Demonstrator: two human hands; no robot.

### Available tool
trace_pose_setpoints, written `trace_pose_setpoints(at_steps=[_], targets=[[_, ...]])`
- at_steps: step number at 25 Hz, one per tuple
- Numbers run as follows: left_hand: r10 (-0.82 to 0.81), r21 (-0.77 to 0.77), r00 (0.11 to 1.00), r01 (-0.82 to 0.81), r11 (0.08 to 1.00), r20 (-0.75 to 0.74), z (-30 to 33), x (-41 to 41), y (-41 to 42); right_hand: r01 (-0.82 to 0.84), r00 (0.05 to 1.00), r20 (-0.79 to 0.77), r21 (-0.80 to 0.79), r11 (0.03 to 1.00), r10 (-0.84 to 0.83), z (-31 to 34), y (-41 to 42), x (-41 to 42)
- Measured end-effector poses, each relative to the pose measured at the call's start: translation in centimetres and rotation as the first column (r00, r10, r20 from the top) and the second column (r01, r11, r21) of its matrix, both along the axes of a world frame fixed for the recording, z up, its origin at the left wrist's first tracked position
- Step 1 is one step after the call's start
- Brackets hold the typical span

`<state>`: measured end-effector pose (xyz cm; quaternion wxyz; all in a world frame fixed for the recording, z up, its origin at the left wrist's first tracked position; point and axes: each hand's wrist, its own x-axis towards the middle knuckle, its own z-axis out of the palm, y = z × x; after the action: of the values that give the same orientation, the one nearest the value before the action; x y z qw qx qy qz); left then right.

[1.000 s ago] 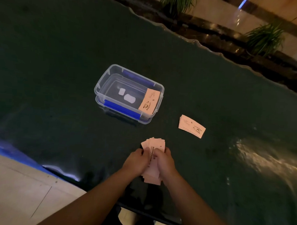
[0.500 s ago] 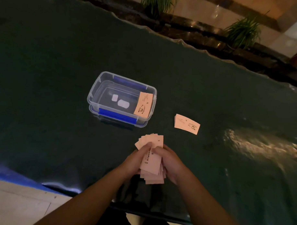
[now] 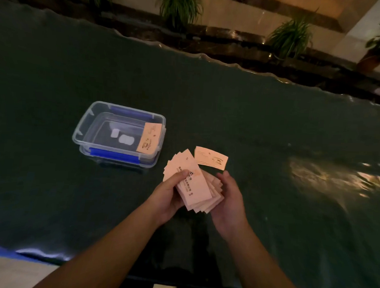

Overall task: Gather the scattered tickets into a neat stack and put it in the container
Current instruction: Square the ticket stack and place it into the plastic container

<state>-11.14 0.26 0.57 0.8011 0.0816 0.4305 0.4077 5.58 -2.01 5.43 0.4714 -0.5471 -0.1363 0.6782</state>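
Tickets in hand (image 3: 194, 187): fanned, uneven pink bundle held above the dark green table (image 3: 271, 136).
Left hand (image 3: 168, 197): fingers curled around the bundle's left edge, thumb pressed on the top ticket.
Right hand (image 3: 228, 201): fingers bent, cupped against the bundle's right side.
Small stack (image 3: 211, 159): lay on the table just beyond the hands.
Container (image 3: 118, 133): clear, blue-latched, left of the stack, one ticket (image 3: 149, 138) leaning inside at its right end.
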Motion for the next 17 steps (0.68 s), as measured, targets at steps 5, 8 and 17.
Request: trace_pose_setpoints(at_steps=[5,8,17], targets=[[0.086,0.054,0.996,-0.085,0.995,-0.018,0.4,5.1,1.0,0.044,0.981,0.189,0.052,0.998,-0.053,-2.2,0.2,2.7],[0.050,0.038,0.993,-0.046,0.998,-0.107,0.3,5.9,2.6,0.003,0.979,0.202,0.021,1.000,-0.007,-2.6,2.8,5.4],[-0.190,-0.086,0.839,0.171,0.982,-0.510,-0.8,5.3,11.9,-0.230,0.908,0.329,-0.129,0.965,0.261,-4.1,13.3,8.4]])
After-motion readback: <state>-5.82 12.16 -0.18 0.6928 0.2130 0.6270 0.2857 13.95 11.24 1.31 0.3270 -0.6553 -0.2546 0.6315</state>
